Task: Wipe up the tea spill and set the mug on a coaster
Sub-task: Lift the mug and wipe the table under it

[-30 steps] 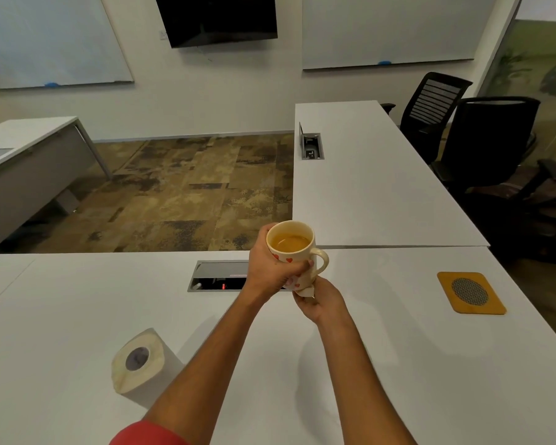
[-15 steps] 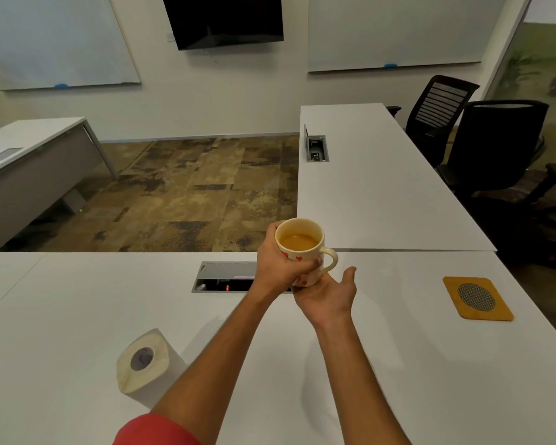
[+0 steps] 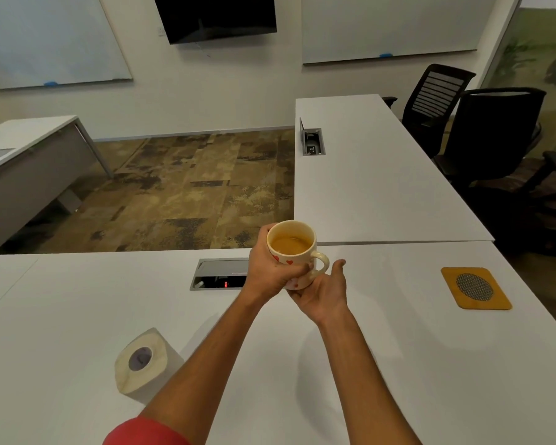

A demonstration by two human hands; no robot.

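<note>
A cream mug (image 3: 306,259) with small red hearts, holding tea, is lifted just above the white table (image 3: 398,364). My left hand (image 3: 267,271) grips its body from the left, fingers curled round the front. My right hand (image 3: 325,293) lies palm-up under the mug's base; its thumb points up beside the handle and its fingers are hidden below the mug. An orange coaster (image 3: 475,288) with a grey mesh centre lies flat to the right, well apart from the mug. A tissue roll (image 3: 142,359) lies on its side at the front left. I see no tea spill on the table.
An open cable box (image 3: 220,273) is sunk into the table just left of my hands. A second white table (image 3: 366,187) runs away ahead on the right, with black office chairs (image 3: 495,133) beside it. Patterned carpet fills the middle.
My right hand held a white scrap of tissue against the mug's base a second ago; it now lies under the base with the thumb stretched out. The mug has barely moved.
</note>
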